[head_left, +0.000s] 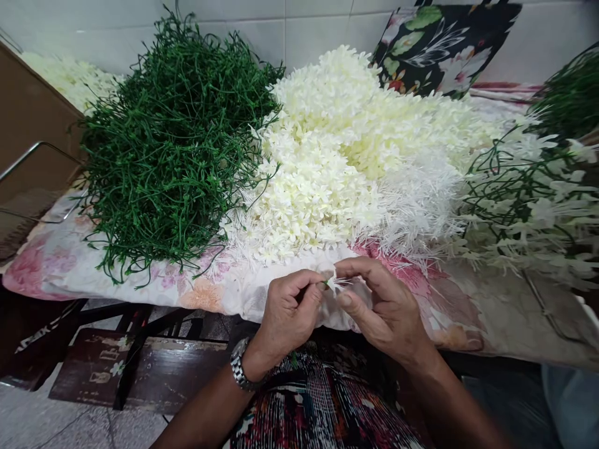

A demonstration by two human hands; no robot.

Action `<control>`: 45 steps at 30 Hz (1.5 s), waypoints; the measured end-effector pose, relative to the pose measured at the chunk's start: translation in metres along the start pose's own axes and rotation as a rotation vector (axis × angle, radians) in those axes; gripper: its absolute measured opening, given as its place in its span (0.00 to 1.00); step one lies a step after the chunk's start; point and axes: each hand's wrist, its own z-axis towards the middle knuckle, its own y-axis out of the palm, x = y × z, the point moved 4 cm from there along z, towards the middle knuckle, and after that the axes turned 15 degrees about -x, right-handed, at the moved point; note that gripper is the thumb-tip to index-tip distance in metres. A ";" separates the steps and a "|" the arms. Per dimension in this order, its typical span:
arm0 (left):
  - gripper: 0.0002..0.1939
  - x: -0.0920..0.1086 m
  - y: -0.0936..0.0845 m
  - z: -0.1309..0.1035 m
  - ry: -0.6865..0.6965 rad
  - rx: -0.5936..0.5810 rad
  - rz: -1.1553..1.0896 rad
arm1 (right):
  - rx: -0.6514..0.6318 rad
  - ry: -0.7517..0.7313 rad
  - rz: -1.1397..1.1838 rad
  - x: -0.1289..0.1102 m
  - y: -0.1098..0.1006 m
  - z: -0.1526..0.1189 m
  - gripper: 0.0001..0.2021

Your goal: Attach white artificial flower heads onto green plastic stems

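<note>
My left hand [294,305] pinches the green stem of a small artificial flower [333,284], which has white petals and thin white stamens. The flower points to the right, toward my right hand [386,305]. That hand is open around the bloom, thumb and forefinger apart; whether a fingertip touches a petal I cannot tell. Beyond my hands lies a heap of cream-white flower heads [318,187]. A large tangle of green plastic stems [173,137] is to its left. White stamen pieces [416,206] are piled to its right.
A floral cloth [206,293] covers the table. At the right, finished-looking white flowers on green stems [524,193] lie by a bent metal wire [552,312]. A brown cardboard box [37,112] stands at the left, and a dark floral bag [440,50] leans on the tiled wall.
</note>
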 end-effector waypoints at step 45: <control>0.11 0.002 0.002 -0.001 0.037 0.073 0.167 | 0.069 -0.169 -0.181 -0.009 0.010 0.012 0.08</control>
